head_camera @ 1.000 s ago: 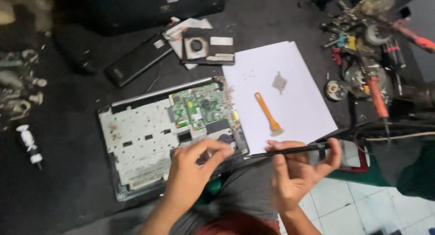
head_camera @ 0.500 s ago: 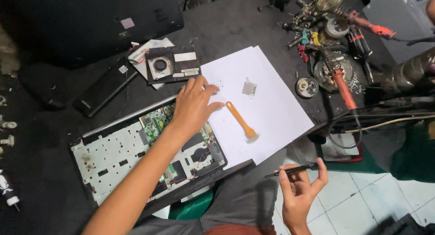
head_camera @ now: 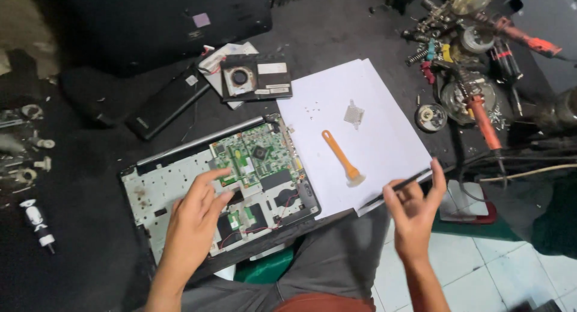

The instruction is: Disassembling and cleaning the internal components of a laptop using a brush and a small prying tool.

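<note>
An opened laptop base [head_camera: 162, 192] lies on the dark bench with its green circuit board [head_camera: 255, 156] bare. My left hand [head_camera: 195, 213] rests flat on the base, fingers apart, fingertips at the board's left edge. My right hand [head_camera: 415, 213] hovers by the bench's front edge, pinching a thin dark screwdriver [head_camera: 393, 189] that points left. Just above it a white sheet of paper [head_camera: 372, 101] carries an orange-handled brush [head_camera: 342, 159], a small grey metal part [head_camera: 354, 113] and a few tiny screws.
A black cover with a round fan [head_camera: 255, 77] and a long black battery [head_camera: 168, 104] lie behind the laptop. Screwdrivers, a soldering iron [head_camera: 484, 125] and round tins crowd the right side. Small parts sit at the far left. My grey-clad knees and a tiled floor show below.
My left hand has drawn back from the paper's edge onto the laptop base. My right hand has lifted toward the paper with the screwdriver. The view has shifted slightly.
</note>
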